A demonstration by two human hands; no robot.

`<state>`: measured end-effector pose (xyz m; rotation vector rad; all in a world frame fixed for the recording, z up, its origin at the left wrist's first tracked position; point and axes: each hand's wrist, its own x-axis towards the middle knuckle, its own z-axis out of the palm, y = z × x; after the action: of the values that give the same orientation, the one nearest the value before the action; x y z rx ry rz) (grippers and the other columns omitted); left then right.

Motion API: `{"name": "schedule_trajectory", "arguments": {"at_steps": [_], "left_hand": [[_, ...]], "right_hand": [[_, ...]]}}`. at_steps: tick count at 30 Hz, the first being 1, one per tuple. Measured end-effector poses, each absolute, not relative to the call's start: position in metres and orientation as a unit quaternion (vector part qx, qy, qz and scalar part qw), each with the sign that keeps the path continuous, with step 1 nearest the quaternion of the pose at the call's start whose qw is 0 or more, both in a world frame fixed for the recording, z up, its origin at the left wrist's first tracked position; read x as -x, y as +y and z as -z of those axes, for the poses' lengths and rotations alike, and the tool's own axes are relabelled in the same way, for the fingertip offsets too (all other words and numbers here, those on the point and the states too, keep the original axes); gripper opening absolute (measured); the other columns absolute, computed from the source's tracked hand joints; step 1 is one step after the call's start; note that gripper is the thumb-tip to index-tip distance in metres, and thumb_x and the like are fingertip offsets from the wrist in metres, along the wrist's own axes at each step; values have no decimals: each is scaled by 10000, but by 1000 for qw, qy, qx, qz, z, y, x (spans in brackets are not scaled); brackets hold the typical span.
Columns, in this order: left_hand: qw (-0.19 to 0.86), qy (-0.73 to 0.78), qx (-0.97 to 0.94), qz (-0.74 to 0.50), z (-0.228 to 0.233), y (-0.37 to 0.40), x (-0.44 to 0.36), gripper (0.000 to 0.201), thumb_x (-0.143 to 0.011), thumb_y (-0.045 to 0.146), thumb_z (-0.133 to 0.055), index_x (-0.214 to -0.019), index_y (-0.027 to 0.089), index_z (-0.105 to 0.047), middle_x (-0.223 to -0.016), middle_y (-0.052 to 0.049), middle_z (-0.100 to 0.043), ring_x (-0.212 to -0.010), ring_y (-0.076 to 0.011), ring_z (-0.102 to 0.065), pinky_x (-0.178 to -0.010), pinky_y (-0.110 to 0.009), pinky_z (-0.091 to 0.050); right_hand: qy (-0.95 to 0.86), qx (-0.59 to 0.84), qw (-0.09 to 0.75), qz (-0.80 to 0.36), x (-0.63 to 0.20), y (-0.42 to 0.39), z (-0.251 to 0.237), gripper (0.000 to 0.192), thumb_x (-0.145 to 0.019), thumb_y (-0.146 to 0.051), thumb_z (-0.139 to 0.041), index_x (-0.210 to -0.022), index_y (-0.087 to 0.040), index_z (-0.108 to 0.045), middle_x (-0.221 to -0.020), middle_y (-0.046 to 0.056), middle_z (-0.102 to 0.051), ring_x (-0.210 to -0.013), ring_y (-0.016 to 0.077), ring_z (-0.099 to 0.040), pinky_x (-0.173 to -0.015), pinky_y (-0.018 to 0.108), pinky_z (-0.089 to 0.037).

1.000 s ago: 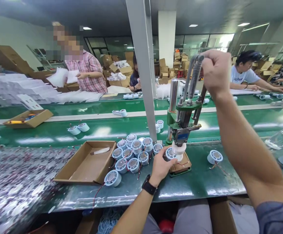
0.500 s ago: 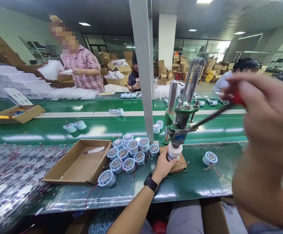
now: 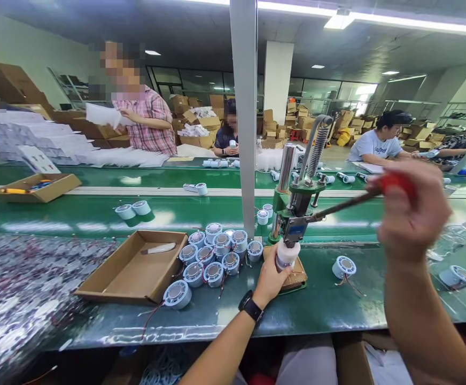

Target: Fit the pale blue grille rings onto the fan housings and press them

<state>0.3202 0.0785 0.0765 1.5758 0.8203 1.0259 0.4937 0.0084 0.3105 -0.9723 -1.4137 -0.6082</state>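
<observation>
Red is peeking out of the right hand point(image 3: 415, 214), whose blurred fingers are wrapping the grip point(image 3: 397, 184) of a lever point(image 3: 347, 204). The left hand point(image 3: 272, 275) is holding a light-blue round part point(image 3: 284, 264), its fingers sitting narrow around the side. That part is resting on the brown base point(image 3: 298, 276) of the green press point(image 3: 297, 206), under a white pressing head point(image 3: 288, 252) that is partly hiding it. A black watch point(image 3: 251, 307) is circling the left wrist.

Taking the press as the dial's centre and twelve as straight ahead of the worker, a cluster of similar parts point(image 3: 214, 254) is standing at nine o'clock on the green surface point(image 3: 329, 310), thin wires trailing. Farther out at nine, an open cardboard box point(image 3: 132, 272) is holding a pale slim object point(image 3: 161, 248). One loose part point(image 3: 344, 266) is sitting at three, another point(image 3: 458, 276) beyond it. A grey post point(image 3: 245, 123) is rising at eleven. Across the way at ten, a person in a plaid shirt point(image 3: 148, 120) is handling white sheets point(image 3: 105, 114).
</observation>
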Motion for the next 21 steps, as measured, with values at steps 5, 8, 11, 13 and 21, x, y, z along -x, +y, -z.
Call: {"name": "schedule_trajectory", "arguments": {"at_steps": [5,8,11,13,21], "left_hand": [[516,327,-661,-436,-77,78,-317,716,-736,114,-723,-1417,142,-504,-1402,-152,-615,-1318,-317,-545,-1150,-481,-365],[528,304,-663,-436,-76,83,-316,741,-749,156,-719,-1447,143,-471,-1433,-157,-591,-1328,-314,-541,-1146,-466,-380],[537,280,-663,-439,-75,90,-316,636,-815,255,-681,-1416,142,-508,-1423,-158,-601,-1306,-306,-561,-1126,-450,-406],[537,278,-662,-442,-74,94,-317,519,-848,299,-645,-1338,142,-578,-1341,-155,-658,-1231,-306,-610,-1087,-454,-439],[501,335,-636,-482,-66,100,-325,443,-964,537,-473,-1057,166,-697,-1088,-129,-723,-1059,-291,-635,-993,-445,-464]], "right_hand": [[-665,432,597,120,-509,101,-352,463,-917,-233,-558,-1379,-239,-535,-1350,111,-544,-933,202,-697,-737,364,-585],[-597,421,677,88,-496,87,-291,530,-918,-296,-540,-1440,-301,-448,-1384,82,-539,-1140,254,-643,-948,466,-540],[-520,438,728,88,-474,54,-195,549,-971,-272,-418,-1498,-337,-282,-1369,80,-534,-1233,235,-582,-1033,483,-489],[-523,466,713,45,-457,39,-136,580,-944,-246,-421,-1507,-297,-290,-1348,102,-565,-1198,241,-617,-951,447,-547],[-546,567,602,-133,-435,41,-53,677,-811,-295,-649,-1448,-162,-464,-1289,150,-683,-1204,286,-666,-1025,439,-547]]}}
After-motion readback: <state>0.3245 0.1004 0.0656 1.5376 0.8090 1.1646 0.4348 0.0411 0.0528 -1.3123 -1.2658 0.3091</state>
